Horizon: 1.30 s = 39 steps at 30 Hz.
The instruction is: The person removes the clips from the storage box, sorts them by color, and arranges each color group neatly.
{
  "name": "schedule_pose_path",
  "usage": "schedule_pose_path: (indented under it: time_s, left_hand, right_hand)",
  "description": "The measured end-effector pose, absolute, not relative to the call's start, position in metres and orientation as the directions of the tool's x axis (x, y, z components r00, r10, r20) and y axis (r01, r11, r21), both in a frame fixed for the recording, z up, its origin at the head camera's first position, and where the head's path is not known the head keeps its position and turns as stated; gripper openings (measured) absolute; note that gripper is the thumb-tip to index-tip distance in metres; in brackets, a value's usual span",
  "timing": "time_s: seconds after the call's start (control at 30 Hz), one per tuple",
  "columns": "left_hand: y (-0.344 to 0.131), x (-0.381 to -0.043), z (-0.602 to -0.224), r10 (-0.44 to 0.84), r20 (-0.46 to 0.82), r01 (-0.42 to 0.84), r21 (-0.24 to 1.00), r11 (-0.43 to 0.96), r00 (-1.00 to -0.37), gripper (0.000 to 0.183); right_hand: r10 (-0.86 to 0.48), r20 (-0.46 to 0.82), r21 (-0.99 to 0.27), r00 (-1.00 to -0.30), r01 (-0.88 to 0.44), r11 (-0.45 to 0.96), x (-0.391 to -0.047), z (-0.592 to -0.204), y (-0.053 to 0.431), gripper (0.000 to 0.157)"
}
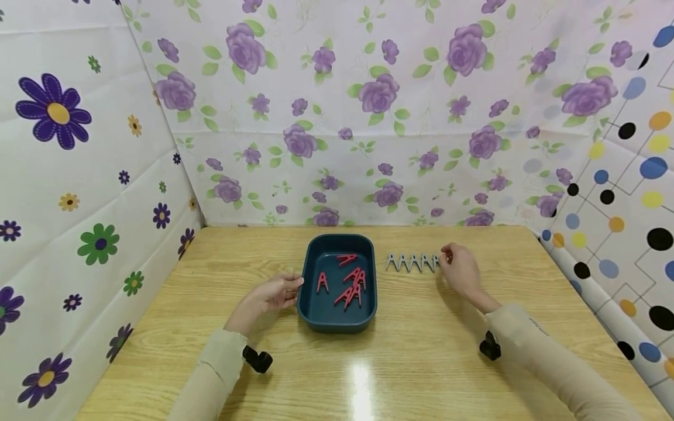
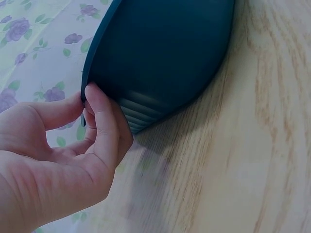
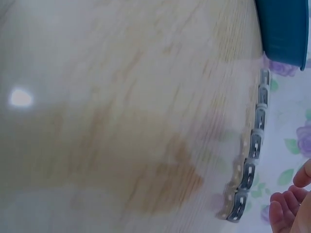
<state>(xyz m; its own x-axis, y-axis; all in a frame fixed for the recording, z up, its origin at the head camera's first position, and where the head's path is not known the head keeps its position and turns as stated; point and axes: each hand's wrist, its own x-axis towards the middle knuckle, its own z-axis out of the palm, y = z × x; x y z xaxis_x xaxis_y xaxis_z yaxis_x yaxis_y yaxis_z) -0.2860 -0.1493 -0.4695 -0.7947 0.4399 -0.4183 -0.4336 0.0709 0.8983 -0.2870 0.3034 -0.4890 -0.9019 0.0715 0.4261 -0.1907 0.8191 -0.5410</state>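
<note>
My left hand (image 1: 274,294) is at the left side of a dark teal plastic bin (image 1: 337,327). In the left wrist view, thumb and index finger pinch the rim of the bin (image 2: 160,53), the other fingers bent against its outer wall. Several red clothespins (image 1: 323,282) lie scattered on the bin's floor. To the right of the bin, several grey clothespins (image 1: 414,261) stand side by side in a row. My right hand (image 1: 462,273) is by the right end of that row, fingers loosely bent. The right wrist view shows the fingers (image 3: 277,213) apart from the grey clothespins (image 3: 247,175), holding nothing.
The wooden table (image 1: 421,351) reaches back to a flower-printed cloth (image 1: 337,164). More patterned cloth hangs on the left (image 1: 95,193) and the right (image 1: 616,204). A black wrist camera (image 1: 257,358) sits at the left cuff, another camera (image 1: 490,346) at the right.
</note>
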Motion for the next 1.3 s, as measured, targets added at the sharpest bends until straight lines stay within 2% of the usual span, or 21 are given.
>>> schedule_pose_path:
  time_s: [0.47,0.67,1.0,1.3]
  left_hand:
    - [-0.149,-0.285,-0.471,0.435,-0.423,-0.439,0.896,0.069,-0.795,0.030]
    - [-0.149,-0.285,-0.472,0.446,-0.415,-0.443,0.895,0.046,-0.793,0.019]
    - [-0.149,-0.285,-0.472,0.437,-0.427,-0.451,0.891,0.054,-0.791,0.036]
    - [-0.149,-0.286,-0.472,0.435,-0.428,-0.453,0.890,0.051,-0.792,0.038]
  right_hand:
    - [0.000,0.413,-0.561,-0.911,-0.254,0.788,-0.290,-0.486,0.286,0.023]
    - [-0.044,0.395,-0.562,-0.918,-0.279,0.779,-0.290,-0.483,0.277,0.025]
    - [-0.147,0.341,-0.528,-0.928,-0.318,0.787,-0.291,-0.473,0.263,0.025]
    - [-0.164,0.312,-0.539,-0.936,-0.317,0.781,-0.293,-0.467,0.248,0.024]
